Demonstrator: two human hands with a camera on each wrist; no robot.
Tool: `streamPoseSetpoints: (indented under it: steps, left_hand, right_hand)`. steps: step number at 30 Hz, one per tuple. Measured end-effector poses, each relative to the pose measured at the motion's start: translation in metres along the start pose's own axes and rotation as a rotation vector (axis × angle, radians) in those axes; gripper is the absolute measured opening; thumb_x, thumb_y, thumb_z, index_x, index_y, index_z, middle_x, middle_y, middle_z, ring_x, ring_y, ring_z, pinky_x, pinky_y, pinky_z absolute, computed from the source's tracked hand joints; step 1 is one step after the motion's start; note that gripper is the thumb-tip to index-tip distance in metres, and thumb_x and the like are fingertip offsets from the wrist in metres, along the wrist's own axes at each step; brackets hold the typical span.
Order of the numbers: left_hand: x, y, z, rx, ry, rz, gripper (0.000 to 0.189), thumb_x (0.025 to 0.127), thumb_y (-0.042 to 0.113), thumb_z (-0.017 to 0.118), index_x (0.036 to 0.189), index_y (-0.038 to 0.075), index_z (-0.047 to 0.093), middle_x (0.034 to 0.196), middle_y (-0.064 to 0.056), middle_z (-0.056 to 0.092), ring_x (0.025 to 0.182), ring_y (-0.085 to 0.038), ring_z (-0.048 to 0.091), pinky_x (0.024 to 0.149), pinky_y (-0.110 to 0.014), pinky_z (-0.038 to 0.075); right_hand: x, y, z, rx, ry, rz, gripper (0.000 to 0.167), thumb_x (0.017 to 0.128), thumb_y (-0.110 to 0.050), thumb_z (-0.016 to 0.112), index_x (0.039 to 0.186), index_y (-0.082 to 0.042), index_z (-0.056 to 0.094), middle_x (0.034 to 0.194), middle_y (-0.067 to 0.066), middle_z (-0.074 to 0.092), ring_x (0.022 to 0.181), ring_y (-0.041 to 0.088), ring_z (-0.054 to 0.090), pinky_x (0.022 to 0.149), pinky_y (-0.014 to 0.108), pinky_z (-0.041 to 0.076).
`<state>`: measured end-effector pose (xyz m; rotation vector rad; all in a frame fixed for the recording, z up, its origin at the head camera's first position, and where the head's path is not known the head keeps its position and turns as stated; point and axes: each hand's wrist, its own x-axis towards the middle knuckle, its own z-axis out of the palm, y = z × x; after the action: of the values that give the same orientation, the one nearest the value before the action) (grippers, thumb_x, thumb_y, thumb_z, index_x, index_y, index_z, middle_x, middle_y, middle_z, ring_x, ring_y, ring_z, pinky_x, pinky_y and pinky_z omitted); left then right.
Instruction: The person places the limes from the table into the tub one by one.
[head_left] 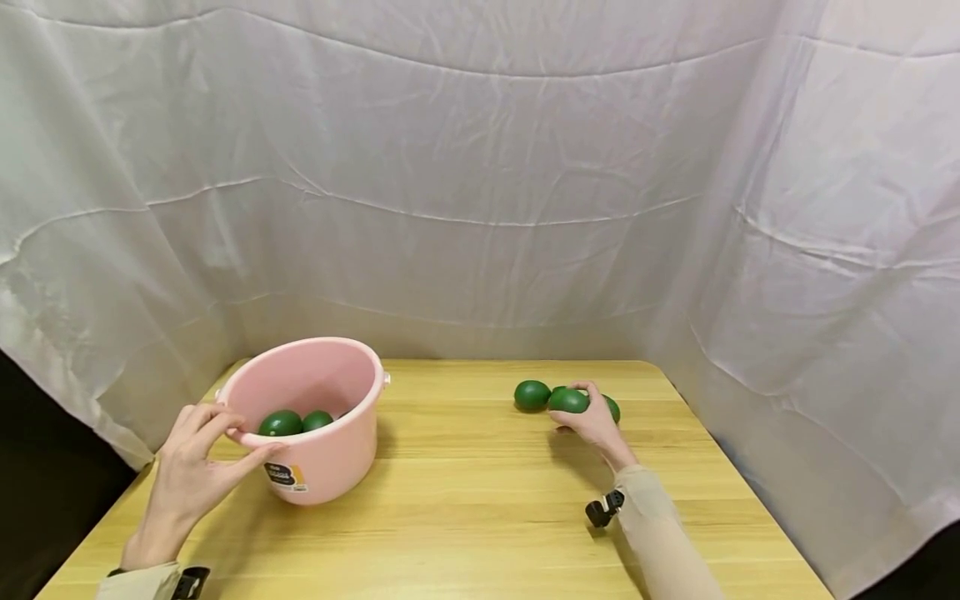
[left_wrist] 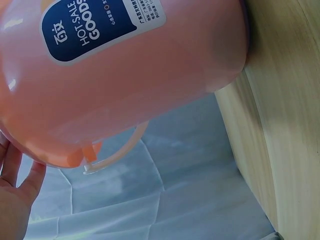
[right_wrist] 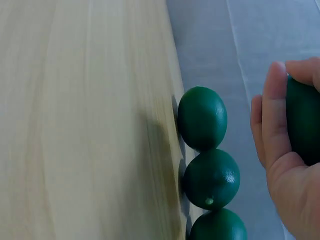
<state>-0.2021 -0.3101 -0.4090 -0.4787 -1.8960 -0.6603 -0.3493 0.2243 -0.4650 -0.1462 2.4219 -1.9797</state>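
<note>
At the left, a pink bucket (head_left: 337, 454) stands on the wooden table, with dark green limes (head_left: 281, 423) visible inside it. My left hand (head_left: 191, 467) grips its near left rim, the thumb along the outside and the fingers over the edge. The left wrist view shows the bucket's wall (left_wrist: 125, 95) close up, with fingertips (left_wrist: 34, 180) at its rim. On the right, my right hand (head_left: 596, 425) holds a lime (head_left: 568, 401) between thumb and fingers, above the table. Three other limes (right_wrist: 211, 179) sit in a touching row beside it.
The wooden table (head_left: 465, 517) ends at a back edge just behind the limes. A pale grey curtain (head_left: 465, 275) hangs behind the table and along both sides. A dark label (left_wrist: 90, 25) is on the bucket, and a handle (left_wrist: 122, 150) hangs at its side.
</note>
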Motion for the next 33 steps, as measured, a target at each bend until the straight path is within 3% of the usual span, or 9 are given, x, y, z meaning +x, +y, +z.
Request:
streamPoseSetpoints:
  steps: [3, 9, 15, 27, 33]
  left_hand:
    - [0.000, 0.000, 0.000, 0.001, 0.003, 0.000, 0.066, 0.075, 0.071, 0.068, 0.076, 0.005, 0.067, 0.084, -0.010, 0.059, 0.088, -0.013, 0.045, 0.080, -0.011, 0.028]
    - [0.000, 0.001, 0.001, 0.004, -0.002, -0.012, 0.065, 0.075, 0.071, 0.068, 0.075, 0.006, 0.066, 0.084, -0.009, 0.059, 0.089, -0.012, 0.044, 0.079, -0.011, 0.028]
    - [0.001, 0.001, 0.000, -0.005, -0.006, -0.009, 0.065, 0.075, 0.070, 0.068, 0.075, 0.006, 0.066, 0.084, -0.009, 0.058, 0.089, -0.012, 0.044, 0.081, -0.011, 0.028]
    - [-0.001, -0.001, -0.001, -0.021, -0.001, 0.015, 0.065, 0.074, 0.070, 0.070, 0.076, 0.005, 0.067, 0.084, -0.009, 0.059, 0.090, -0.013, 0.044, 0.082, -0.010, 0.028]
    - [0.000, -0.001, 0.000, -0.020, -0.002, 0.010, 0.065, 0.074, 0.070, 0.070, 0.077, 0.005, 0.067, 0.084, -0.009, 0.059, 0.090, -0.013, 0.045, 0.082, -0.010, 0.028]
  right_hand:
    - [-0.001, -0.002, 0.004, -0.041, -0.020, -0.021, 0.067, 0.079, -0.013, 0.082, 0.133, -0.006, 0.043, 0.126, 0.025, 0.046, 0.086, 0.027, 0.067, 0.078, 0.047, 0.058]
    - [-0.001, -0.012, 0.011, 0.005, -0.065, -0.050, 0.069, 0.078, -0.017, 0.084, 0.136, -0.006, 0.049, 0.131, 0.020, 0.047, 0.098, 0.025, 0.063, 0.080, 0.042, 0.058]
    - [0.001, -0.014, 0.016, -0.103, -0.020, -0.079, 0.062, 0.075, -0.024, 0.086, 0.129, -0.016, 0.057, 0.128, 0.015, 0.053, 0.101, 0.028, 0.060, 0.080, 0.036, 0.053]
    - [0.005, -0.028, 0.036, -0.120, -0.032, -0.074, 0.059, 0.078, -0.011, 0.081, 0.131, -0.009, 0.055, 0.133, 0.019, 0.050, 0.103, 0.030, 0.060, 0.079, 0.038, 0.053]
    - [0.006, -0.040, 0.054, -0.095, -0.067, -0.096, 0.052, 0.078, -0.015, 0.083, 0.125, -0.017, 0.060, 0.129, 0.017, 0.052, 0.101, 0.029, 0.061, 0.079, 0.040, 0.054]
